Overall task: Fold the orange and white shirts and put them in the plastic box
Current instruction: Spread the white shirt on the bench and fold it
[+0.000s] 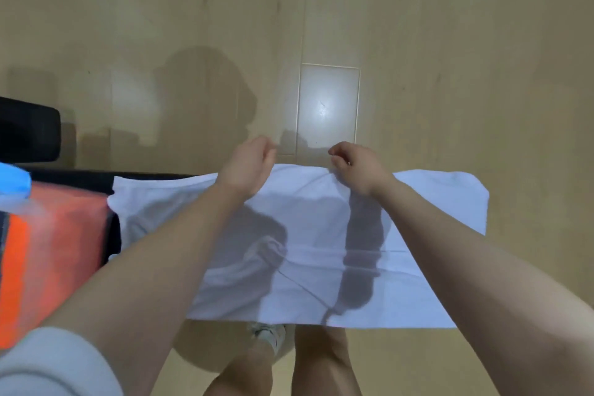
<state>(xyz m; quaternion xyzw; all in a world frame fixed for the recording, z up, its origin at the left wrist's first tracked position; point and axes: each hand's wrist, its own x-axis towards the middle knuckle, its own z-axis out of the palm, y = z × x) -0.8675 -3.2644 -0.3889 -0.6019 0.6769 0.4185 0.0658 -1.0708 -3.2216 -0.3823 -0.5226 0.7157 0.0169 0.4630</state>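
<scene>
Fingers (pixel 337 154) of both hands curled, pinching white shirt (pixel 305 251) top edge, cloth hanging toward the viewer

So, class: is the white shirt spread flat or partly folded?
Partly folded. The white shirt shows a fold line across it and a layered edge, while both hands, left and right, pinch its far edge.
</scene>
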